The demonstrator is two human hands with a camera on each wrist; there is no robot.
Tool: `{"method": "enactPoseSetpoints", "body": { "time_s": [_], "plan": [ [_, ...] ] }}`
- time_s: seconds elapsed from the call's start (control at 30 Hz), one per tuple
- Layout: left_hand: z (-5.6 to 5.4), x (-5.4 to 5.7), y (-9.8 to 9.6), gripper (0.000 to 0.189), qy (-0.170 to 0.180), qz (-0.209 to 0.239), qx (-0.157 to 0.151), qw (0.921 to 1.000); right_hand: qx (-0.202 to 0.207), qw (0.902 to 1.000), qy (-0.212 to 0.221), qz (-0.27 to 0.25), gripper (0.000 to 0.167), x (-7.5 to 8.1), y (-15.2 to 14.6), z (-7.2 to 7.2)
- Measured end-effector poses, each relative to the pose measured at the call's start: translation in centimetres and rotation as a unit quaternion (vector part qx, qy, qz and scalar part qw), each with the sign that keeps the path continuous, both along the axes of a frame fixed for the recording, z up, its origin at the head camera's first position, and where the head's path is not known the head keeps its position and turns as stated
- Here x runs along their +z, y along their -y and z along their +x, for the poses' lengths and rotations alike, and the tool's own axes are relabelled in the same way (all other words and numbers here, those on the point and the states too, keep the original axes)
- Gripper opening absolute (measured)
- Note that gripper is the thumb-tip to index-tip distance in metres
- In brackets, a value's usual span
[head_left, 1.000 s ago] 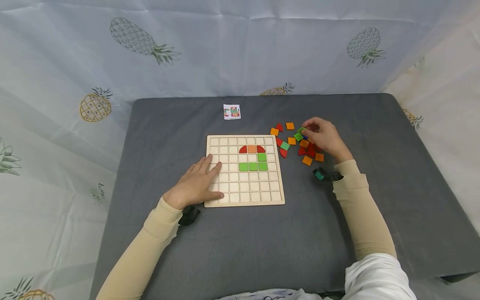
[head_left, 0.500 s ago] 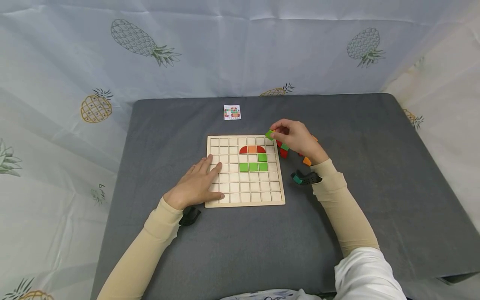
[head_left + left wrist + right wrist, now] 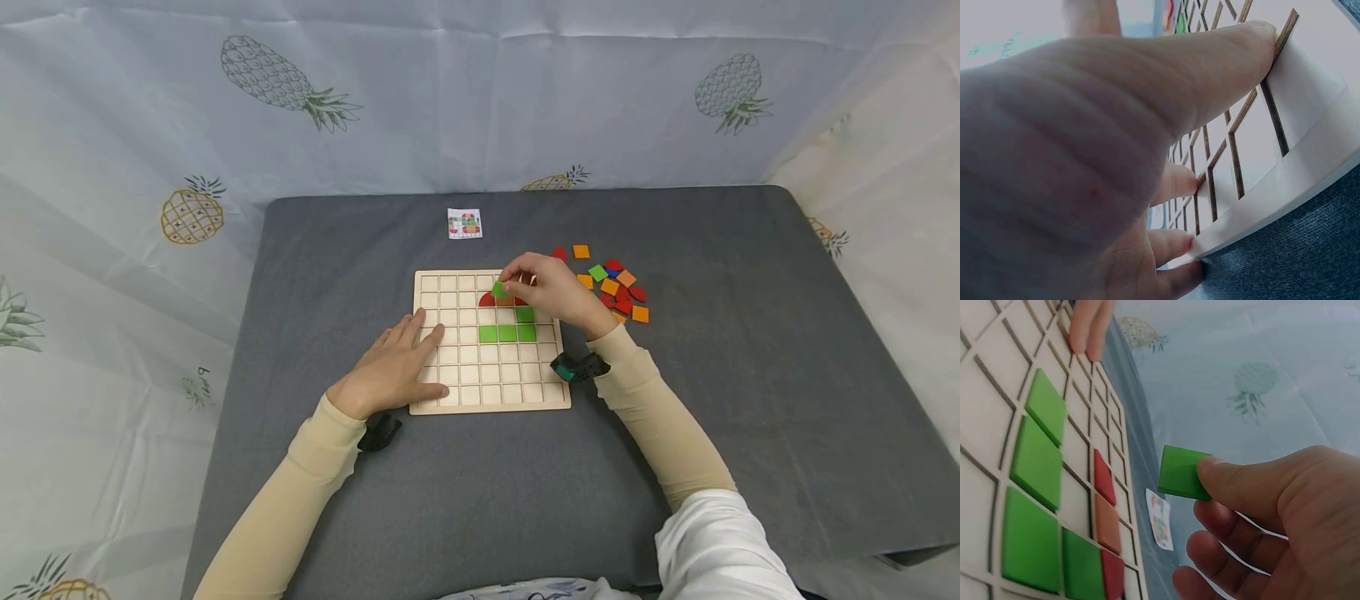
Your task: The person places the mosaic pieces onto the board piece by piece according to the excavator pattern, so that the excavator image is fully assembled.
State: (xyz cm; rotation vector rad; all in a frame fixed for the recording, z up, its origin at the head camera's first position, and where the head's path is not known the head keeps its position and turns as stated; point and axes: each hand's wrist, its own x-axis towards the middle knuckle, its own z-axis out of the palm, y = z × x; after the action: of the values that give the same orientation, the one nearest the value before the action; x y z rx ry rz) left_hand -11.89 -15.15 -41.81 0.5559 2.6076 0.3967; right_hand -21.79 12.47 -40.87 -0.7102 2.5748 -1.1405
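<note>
In right hand (image 3: pixel 557 290), 1 green tile (image 3: pixel 1180 472), left hand (image 3: pixel 392 367) on board (image 3: pixel 489 373)

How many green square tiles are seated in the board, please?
4: three green tiles in one row, and a fourth tile behind its right end. The left hand and right hand may hide more.

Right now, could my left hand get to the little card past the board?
Likely yes: your left hand rests on the board, the card lies past the board's far edge, and nothing seems to block the way. Your right hand, pinching a green tile, is off to the right.
</note>
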Motion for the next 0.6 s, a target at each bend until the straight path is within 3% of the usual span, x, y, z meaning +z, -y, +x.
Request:
{"method": "enactPoseSetpoints", "body": {
  "time_s": [0.2,0.43,0.6],
  "plan": [
    [0.0,0.0,0.0,0.094,0.000,-0.001,0.001,1.0000,0.020,0.9995,-0.008,0.022,0.013,-1.0,1.1,0.3],
    [-0.1,-0.1,0.1,0.094,-0.006,-0.004,-0.002,1.0000,0.034,0.9980,0.011,0.051,0.015,-1.7,1.9,0.6],
    [-0.1,0.0,0.1,0.094,-0.008,-0.002,-0.003,1.0000,0.051,0.9944,-0.017,0.091,0.016,-2.2,2.5,0.6]
  ]
}}
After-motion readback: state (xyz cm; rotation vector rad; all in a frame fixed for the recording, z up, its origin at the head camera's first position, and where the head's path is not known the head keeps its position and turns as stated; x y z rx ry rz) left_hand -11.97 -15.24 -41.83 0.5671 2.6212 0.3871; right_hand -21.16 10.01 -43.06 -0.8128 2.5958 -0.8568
